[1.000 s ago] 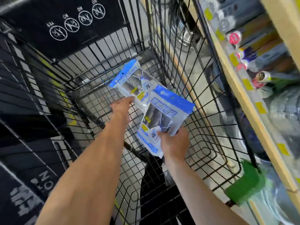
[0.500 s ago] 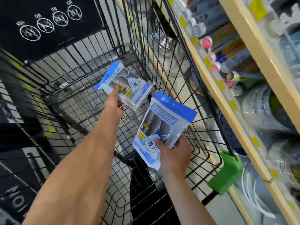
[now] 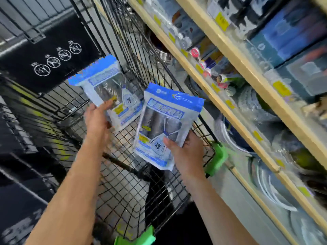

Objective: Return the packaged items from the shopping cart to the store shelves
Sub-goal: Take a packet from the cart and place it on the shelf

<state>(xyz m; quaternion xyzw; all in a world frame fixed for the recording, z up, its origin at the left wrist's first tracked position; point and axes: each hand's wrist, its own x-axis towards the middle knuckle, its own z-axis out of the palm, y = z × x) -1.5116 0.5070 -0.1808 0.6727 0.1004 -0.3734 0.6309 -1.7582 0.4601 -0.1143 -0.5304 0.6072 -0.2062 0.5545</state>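
Observation:
Two flat blue-and-white packets are lifted above the black wire shopping cart (image 3: 123,188). My left hand (image 3: 96,121) grips the lower edge of the left packet (image 3: 108,92), which stands upright near the cart's back wall. My right hand (image 3: 187,152) holds the bottom right corner of the right packet (image 3: 164,124), thumb across its front, close to the cart's right side. Both packets show dark rolled contents through clear windows. The wooden store shelves (image 3: 208,85) run along the right, holding rolls, stacked plates and boxes.
The cart's black sign panel with round icons (image 3: 53,55) stands at the back left. Green plastic corner pieces (image 3: 217,156) mark the cart's rim near the shelf. Yellow price tags line the shelf edges. The cart floor below the hands shows bare wire mesh.
Both hands have risen out of the cart with their packets. The left packet came up off the cart's bottom and now stands upright; the view has turned toward the shelves.

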